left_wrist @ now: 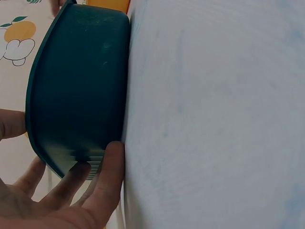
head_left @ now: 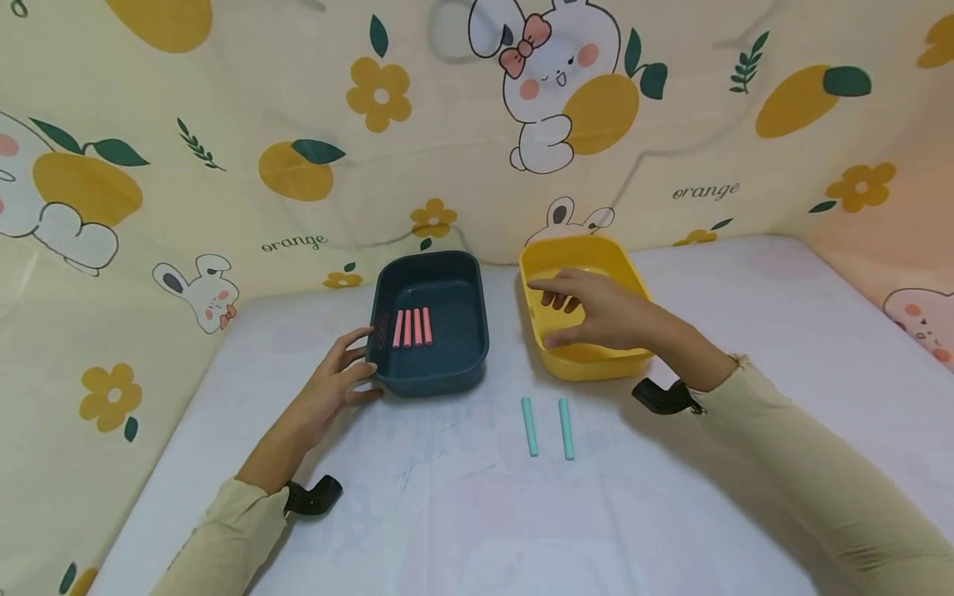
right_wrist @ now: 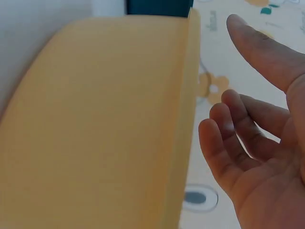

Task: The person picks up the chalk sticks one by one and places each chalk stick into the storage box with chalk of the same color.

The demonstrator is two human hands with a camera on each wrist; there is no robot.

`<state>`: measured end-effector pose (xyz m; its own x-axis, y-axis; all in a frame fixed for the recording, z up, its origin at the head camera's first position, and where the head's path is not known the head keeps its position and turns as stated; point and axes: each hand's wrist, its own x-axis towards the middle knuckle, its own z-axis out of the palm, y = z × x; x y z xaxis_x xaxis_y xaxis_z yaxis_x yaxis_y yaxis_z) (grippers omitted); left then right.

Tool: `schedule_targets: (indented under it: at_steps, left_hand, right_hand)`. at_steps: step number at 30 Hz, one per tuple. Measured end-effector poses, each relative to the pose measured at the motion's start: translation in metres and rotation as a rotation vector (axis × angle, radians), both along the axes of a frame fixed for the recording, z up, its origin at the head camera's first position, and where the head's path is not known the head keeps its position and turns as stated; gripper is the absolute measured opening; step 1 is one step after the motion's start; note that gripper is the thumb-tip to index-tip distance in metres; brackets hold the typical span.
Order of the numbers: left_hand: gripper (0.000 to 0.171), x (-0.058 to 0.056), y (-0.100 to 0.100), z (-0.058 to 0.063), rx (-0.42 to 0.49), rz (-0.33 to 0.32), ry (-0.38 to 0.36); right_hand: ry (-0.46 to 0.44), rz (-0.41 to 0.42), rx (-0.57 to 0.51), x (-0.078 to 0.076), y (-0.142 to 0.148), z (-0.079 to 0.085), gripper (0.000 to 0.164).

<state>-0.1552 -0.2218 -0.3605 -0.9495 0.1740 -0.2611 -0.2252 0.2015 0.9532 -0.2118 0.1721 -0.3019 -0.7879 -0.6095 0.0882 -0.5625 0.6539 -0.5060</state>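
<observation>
My left hand (head_left: pixel 328 389) rests with spread fingers against the left side of a dark blue plastic bin (head_left: pixel 428 386). In the left wrist view, its fingertips (left_wrist: pixel 114 152) touch the bin's outer wall near the table. Several pink sticks (head_left: pixel 407 329), like chalk, lie side by side inside that bin. Over the yellow bin (head_left: pixel 589 369) hovers my right hand (head_left: pixel 604 310), its fingers loosely bent and thumb apart, holding nothing. The right wrist view shows that hand (right_wrist: pixel 257 157) just above the yellow rim. It hides part of the yellow bin's inside.
Two mint-green sticks (head_left: pixel 529 426) lie apart on the white tabletop (head_left: pixel 447 513), in front of the yellow bin. Behind the bins hangs a cream cloth (head_left: pixel 447 149) printed with rabbits and oranges. A narrow gap separates the two bins.
</observation>
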Motion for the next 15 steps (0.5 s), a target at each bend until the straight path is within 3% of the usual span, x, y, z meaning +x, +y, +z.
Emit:
schedule_targets:
  at_steps: [8, 15]
  left_hand:
    - [0.064, 0.001, -0.002, -0.003, 0.003, -0.002, 0.004]
    - [0.064, 0.000, -0.002, -0.001, 0.013, -0.007, 0.018]
  right_hand:
    - [0.053, -0.158, 0.004, 0.020, 0.035, -0.005, 0.065]
    - [0.036, -0.292, 0.090, 0.037, 0.065, -0.004, 0.069]
